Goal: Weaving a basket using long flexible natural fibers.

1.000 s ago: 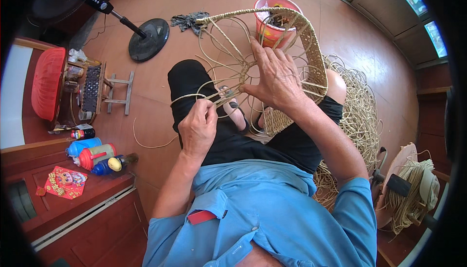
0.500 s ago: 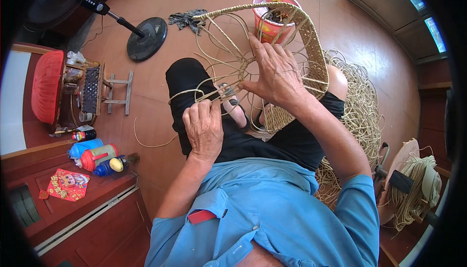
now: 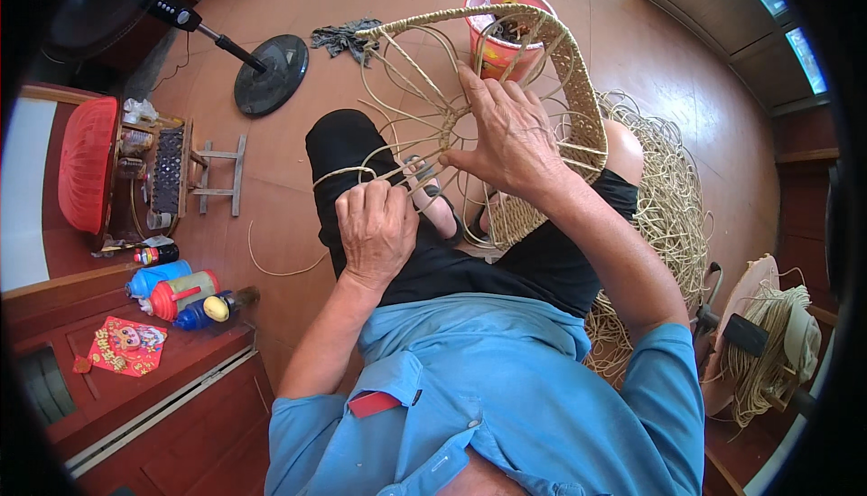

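Observation:
A straw-coloured woven basket [image 3: 578, 89] is tilted above my lap, with a braided rim and a dense woven band on its right side. Loose cord spokes [image 3: 418, 71] fan out from a bound middle [image 3: 448, 122]. My left hand [image 3: 375, 229] is closed around cord strands at the near left of the basket, above my black-clad thigh; its fingertips are partly hidden. My right hand [image 3: 510, 130] lies over the spokes, thumb and index finger spread wide, its other fingers partly hidden among the loops. A long cord end [image 3: 280, 273] hangs over the floor at left.
A large heap of cord [image 3: 673, 189] lies at my right. Beyond the basket stands a red bucket [image 3: 497, 64] with dark contents. A black fan base [image 3: 271, 76] is at far left. Flasks [image 3: 181, 293] stand on a red cabinet at left. Bundled cord [image 3: 768, 351] hangs at right.
The basket and both hands have shifted very slightly left. My left hand has turned a little, its knuckles rolling inward, still closed on the strands.

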The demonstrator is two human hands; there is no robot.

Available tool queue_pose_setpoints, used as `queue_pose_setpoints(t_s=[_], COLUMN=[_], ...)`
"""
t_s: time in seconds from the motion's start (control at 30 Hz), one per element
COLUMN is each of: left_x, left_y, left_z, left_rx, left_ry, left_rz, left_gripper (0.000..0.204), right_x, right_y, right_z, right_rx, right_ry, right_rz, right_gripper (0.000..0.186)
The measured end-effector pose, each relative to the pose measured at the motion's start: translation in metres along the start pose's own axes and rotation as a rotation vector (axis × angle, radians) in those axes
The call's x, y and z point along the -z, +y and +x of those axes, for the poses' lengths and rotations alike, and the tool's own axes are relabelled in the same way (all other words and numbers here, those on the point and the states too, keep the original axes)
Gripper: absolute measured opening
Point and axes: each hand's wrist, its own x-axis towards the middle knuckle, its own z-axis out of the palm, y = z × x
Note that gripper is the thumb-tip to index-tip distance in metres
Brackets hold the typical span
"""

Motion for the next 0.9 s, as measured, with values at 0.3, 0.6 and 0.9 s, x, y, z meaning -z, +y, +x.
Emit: queue_pose_setpoints(t_s=[0.3, 0.6, 0.9], left_x=[-0.003, -0.004, -0.043], left_y=[-0.005, 0.048, 0.12], left_z=[-0.008, -0.005, 0.012], left_rx=[-0.11, 0.01, 0.423], left_ry=[0.163, -0.104, -0.359], left_rz=[0.048, -0.327, -0.963], left_gripper=[0.022, 0.008, 0.024], right_x=[0.001, 0.003, 0.009], right_y=[0.001, 0.0, 0.008], right_z=[0.001, 0.0, 0.0], right_rx=[0.01, -0.034, 0.026], right_ry=[0.016, -0.077, -0.08], right_rz=[-0.009, 0.013, 0.079], right_gripper=[0.105, 0.112, 0.093])
